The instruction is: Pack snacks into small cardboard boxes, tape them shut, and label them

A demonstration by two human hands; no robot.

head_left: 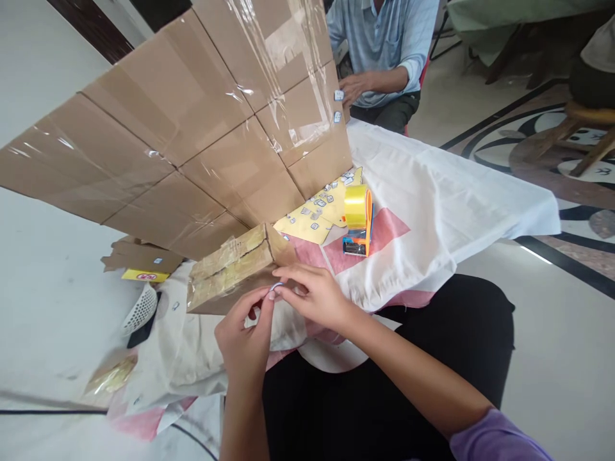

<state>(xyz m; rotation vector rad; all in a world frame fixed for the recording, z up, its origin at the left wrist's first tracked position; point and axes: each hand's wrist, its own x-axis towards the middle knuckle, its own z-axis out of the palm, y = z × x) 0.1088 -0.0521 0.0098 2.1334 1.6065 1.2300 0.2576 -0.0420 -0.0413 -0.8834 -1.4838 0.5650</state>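
Between my fingertips is a small curved white-and-bluish piece (275,286), probably paper like the cut-outs nearby, though its face is too small to make out. My left hand (247,320) pinches it from the left. My right hand (312,291) meets it from the right, thumb and forefinger closed at its edge. Just behind my hands lies a taped cardboard box (230,272). A tall panel of joined cardboard (230,160) stands upright beyond it. Small printed cut-outs (319,202) are scattered on a yellow sheet (300,225), and two more sit at the panel's right edge.
A tape dispenser (358,221) with yellow tape stands on the white cloth (408,173). Across the table sits another person (389,45), a hand behind the panel's edge. At left are a white perforated basket (140,310) and torn cardboard (139,256). A wooden stool (576,134) stands at right.
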